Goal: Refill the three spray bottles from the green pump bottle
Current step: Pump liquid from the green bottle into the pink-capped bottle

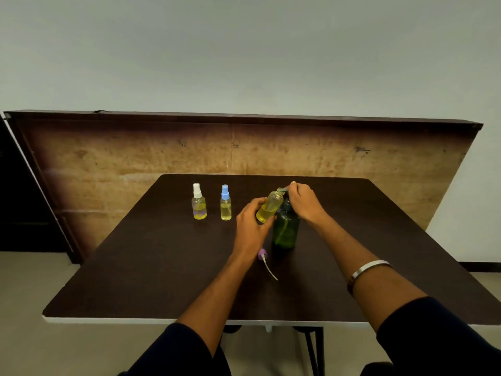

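My left hand [252, 221] holds an uncapped spray bottle [269, 206] of yellow liquid, tilted with its mouth up against the pump spout. My right hand [303, 203] rests on the pump head of the green pump bottle [286, 230], which stands upright on the table just behind and right of the tilted bottle. Two capped spray bottles stand to the left: one with a white cap [199, 202] and one with a blue cap [225, 203], both holding yellow liquid. A purple spray cap [263, 255] with its dip tube lies on the table near my left wrist.
The dark brown table [135, 280] has its front edge near me. A worn wooden board [108, 158] leans against the wall behind it. A metal bangle [366, 270] is on my right forearm.
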